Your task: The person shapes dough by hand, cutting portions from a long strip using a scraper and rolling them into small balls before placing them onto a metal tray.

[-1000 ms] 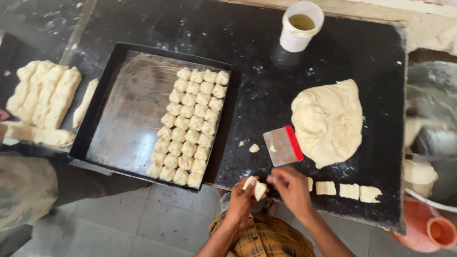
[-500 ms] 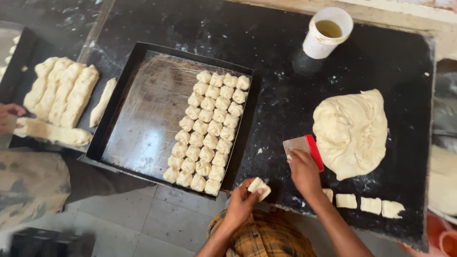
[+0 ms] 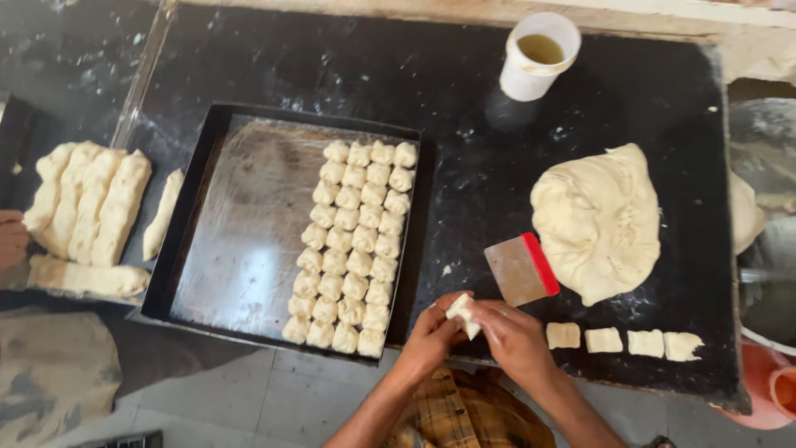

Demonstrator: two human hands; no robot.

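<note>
Head view, looking down: nearest the body, the left hand and the right hand meet at the worktop's front edge, both closed around one small dough piece, pinched between fingertips of each grip and lifted just clear of the surface. To the right of the hands, four cut dough squares lie in a row along the front edge, not yet shaped. Just beyond the hands a dough scraper with a red handle rests flat, no one holding it, beside the large dough mass, which remains uncut for the most part.

To the left, the black baking tray carries three columns of shaped pieces packed against its right side; roughly the left two thirds of its floor stays bare. By that measure the work looks under halfway done: much tray to fill, much dough left.

Farther left, long dough logs sit on another tray, with another person's hand at the frame edge. At the far side stands a white cup of yellowish liquid.
</note>
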